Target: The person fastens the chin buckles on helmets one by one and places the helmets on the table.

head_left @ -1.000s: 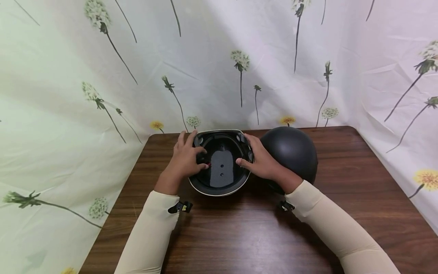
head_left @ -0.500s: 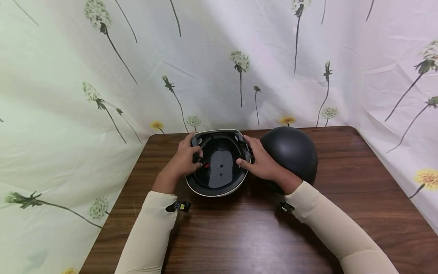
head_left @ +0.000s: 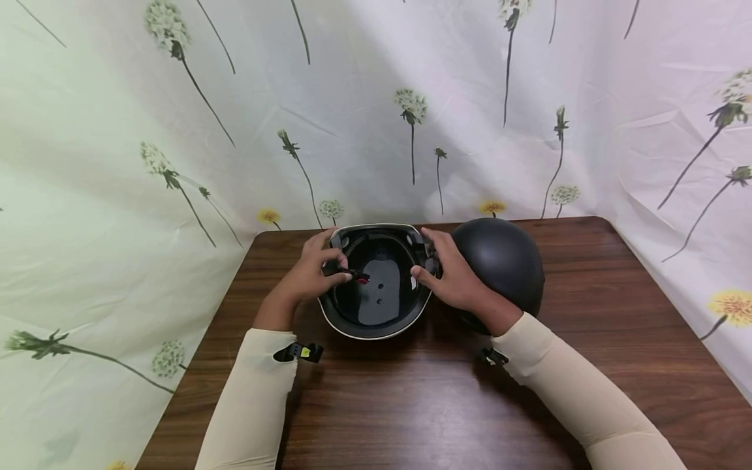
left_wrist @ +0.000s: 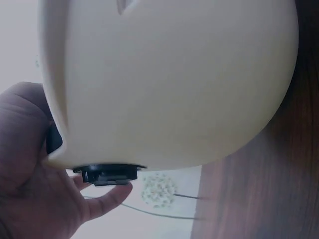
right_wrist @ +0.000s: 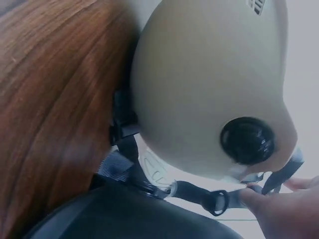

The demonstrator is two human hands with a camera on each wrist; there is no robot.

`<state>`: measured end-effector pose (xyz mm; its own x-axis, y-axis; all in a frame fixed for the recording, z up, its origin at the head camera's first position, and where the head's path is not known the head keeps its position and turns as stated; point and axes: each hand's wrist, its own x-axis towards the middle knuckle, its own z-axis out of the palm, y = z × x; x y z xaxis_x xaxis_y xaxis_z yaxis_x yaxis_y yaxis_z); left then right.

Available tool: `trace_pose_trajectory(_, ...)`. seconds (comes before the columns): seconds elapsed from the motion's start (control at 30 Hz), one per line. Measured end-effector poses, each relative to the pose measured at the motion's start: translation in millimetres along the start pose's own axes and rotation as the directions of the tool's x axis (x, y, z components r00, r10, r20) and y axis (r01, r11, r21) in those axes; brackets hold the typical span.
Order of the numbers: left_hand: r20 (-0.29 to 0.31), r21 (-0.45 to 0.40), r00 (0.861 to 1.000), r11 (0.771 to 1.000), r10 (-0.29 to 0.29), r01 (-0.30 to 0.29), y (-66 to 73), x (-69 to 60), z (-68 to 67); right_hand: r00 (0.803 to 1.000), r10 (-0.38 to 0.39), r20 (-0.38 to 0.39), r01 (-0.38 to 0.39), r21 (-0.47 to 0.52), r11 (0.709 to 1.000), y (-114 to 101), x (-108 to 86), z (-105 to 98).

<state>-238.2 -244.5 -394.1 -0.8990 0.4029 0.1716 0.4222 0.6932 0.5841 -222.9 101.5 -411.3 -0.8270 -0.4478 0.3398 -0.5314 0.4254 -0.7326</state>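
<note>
A cream helmet point(head_left: 378, 329) lies upside down on the table, its black padded inside facing up. My left hand point(head_left: 309, 271) is at its left rim, thumb and fingers pinching a black buckle with a red part point(head_left: 361, 278). In the left wrist view the left hand point(left_wrist: 45, 189) is beside the cream shell point(left_wrist: 174, 84), a fingertip near a black side fitting point(left_wrist: 109, 174). My right hand point(head_left: 455, 277) holds the right rim, thumb over the inside. The right wrist view has the right hand point(right_wrist: 286, 209) by a black strap point(right_wrist: 192, 192) and the shell point(right_wrist: 204, 84).
A matte black helmet point(head_left: 498, 261) stands dome up just right of the cream one, close by my right forearm. Both are near the back edge of the brown wooden table point(head_left: 388, 405). A white cloth with printed flowers point(head_left: 364, 130) hangs behind.
My left hand has drawn the buckle with the red part out over the helmet's inside, where it shows more clearly. The helmet shifted slightly left, then back right. The right hand has barely moved.
</note>
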Motion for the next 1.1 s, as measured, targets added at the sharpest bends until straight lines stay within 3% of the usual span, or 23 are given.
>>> trace_pose_trajectory(0.27, -0.065, -0.109, 0.996, 0.992, 0.064, -0.070, 4.7, -3.2, -6.4, 0.982, -0.133, -0.132, 0.135, 0.003, 0.991, -5.8, 4.1, -4.9)
trace_pose_trajectory(0.4, -0.129, -0.165, 0.980, 0.971, 0.153, -0.173, 8.5, -2.3, -10.6, 0.959, -0.208, -0.191, 0.215, 0.019, 0.976, -7.4, 6.2, -6.0)
trace_pose_trajectory(0.5, -0.165, -0.225, 0.971, 0.952, 0.170, -0.205, 15.0, -2.1, -13.2, 0.943, -0.244, -0.225, 0.257, 0.027, 0.966, -7.6, 6.9, -6.7)
trace_pose_trajectory(0.63, -0.192, -0.307, 0.976, 0.938, 0.106, -0.162, 18.0, -1.2, -13.7, 0.914, -0.298, -0.274, 0.318, 0.031, 0.947, -10.2, 10.2, -9.9)
trace_pose_trajectory(0.77, -0.194, -0.348, 0.979, 0.929, 0.063, -0.129, 15.1, -1.2, -13.1, 0.873, -0.360, -0.329, 0.412, 0.105, 0.905, -15.2, 14.3, -14.3)
trace_pose_trajectory(0.87, -0.177, -0.346, 0.981, 0.929, 0.073, -0.132, 15.3, -1.4, -13.2, 0.850, -0.380, -0.364, 0.464, 0.176, 0.868, -18.4, 16.0, -16.5)
trace_pose_trajectory(1.1, -0.110, -0.343, 0.990, 0.931, 0.091, -0.124, 15.1, -2.1, -11.1, 0.812, -0.412, -0.414, 0.504, 0.140, 0.852, -21.5, 15.7, -17.5)
